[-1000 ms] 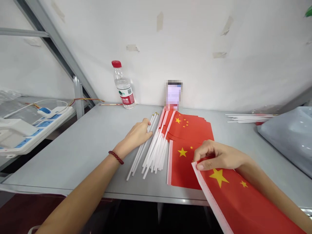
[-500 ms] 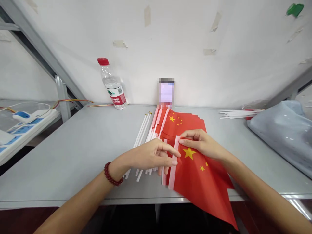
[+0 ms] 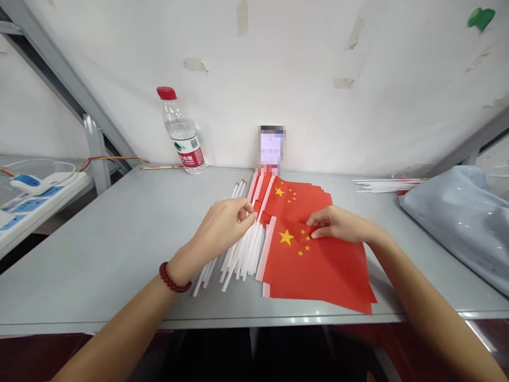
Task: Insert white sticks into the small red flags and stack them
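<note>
Small assembly workshop, hand-work bench. Grey metal table (image 3: 119, 254) against a bare white wall (image 3: 302, 63) patched with tape scraps, steel frame struts (image 3: 63, 87) upper left. Centre frame: batch stock, a stack of red flags (image 3: 318, 265) beside loose white sticks (image 3: 242, 249). More sticks (image 3: 385, 184) right; power strip (image 3: 32, 199) far left.

I see my left hand (image 3: 226, 223) pinching white sticks (image 3: 242, 249) mid-table (image 3: 119, 254), my right hand (image 3: 338, 225) flat on the top red flag (image 3: 318, 265) — stacked at the front edge — bottle (image 3: 182, 132) at the back.
</note>
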`<move>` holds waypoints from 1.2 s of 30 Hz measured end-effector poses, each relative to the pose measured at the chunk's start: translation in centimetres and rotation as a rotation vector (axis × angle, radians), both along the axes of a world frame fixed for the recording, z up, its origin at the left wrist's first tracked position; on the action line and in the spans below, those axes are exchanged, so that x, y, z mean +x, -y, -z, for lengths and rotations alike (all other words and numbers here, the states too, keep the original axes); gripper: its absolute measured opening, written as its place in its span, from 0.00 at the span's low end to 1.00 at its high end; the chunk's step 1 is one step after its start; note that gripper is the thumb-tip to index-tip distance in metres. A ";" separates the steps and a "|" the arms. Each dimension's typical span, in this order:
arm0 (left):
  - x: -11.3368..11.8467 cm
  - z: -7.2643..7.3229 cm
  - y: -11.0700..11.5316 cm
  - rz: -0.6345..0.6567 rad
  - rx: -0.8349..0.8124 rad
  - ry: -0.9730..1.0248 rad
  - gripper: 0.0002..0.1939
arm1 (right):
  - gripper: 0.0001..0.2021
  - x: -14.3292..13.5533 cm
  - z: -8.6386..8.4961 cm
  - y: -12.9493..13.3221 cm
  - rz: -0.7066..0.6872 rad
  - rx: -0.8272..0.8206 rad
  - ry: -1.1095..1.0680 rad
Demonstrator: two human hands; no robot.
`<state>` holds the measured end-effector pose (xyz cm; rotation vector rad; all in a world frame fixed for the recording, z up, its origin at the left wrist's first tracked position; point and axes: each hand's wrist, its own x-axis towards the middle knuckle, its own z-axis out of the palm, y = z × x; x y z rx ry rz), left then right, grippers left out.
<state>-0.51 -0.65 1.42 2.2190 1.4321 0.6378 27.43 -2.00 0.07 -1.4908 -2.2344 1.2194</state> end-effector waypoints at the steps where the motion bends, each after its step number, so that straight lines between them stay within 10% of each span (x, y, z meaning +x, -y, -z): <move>1: 0.2 0.2 0.1 0.013 0.061 -0.084 0.08 | 0.07 -0.1 0.1 0.0 -0.008 0.020 0.021; 11: 1.4 2.0 1.8 0.026 0.357 -0.563 0.15 | 0.14 -0.6 0.8 0.3 -0.020 0.293 0.205; 23: 1.8 2.8 1.5 -0.003 0.342 -0.434 0.10 | 0.13 -0.2 1.1 0.2 -0.013 0.304 0.213; 30: 1.7 2.2 1.4 0.021 0.490 -0.193 0.09 | 0.26 0.4 1.2 -0.6 0.339 0.564 0.049; 36: 1.8 2.6 1.8 0.290 0.692 -0.043 0.09 | 0.26 0.8 0.3 -0.9 0.620 0.783 -0.312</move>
